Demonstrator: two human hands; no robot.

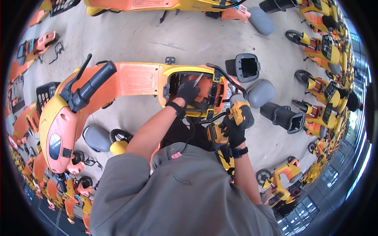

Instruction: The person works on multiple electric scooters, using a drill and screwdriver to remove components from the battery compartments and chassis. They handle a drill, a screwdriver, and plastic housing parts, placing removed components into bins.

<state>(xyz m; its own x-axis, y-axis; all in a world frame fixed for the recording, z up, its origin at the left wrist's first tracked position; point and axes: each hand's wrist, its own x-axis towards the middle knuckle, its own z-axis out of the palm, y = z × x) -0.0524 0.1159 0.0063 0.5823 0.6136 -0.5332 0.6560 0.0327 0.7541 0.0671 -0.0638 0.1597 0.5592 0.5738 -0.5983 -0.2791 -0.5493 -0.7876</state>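
Observation:
My left hand [188, 93], in a black glove, reaches into the open seat compartment [167, 87] of an orange and yellow scooter [138, 78]. A thin silvery strip [199, 80] sticks up from its closed fingers; I cannot make out its kind. Just beyond them is an orange part [205, 88] inside the compartment. Right of the opening, my right hand [235, 133], gloved in black too, is wrapped round the grip of a yellow and black cordless drill [238, 113]. The drill is held above the floor, near the scooter's black tubular rail [232, 80].
Grey seats [261, 93] and black bins [248, 67] lie right of the scooter. Its handlebar [92, 86] juts up on the left. Another scooter [138, 4] stands at the far side. Rows of scooters [323, 51] line the right edge.

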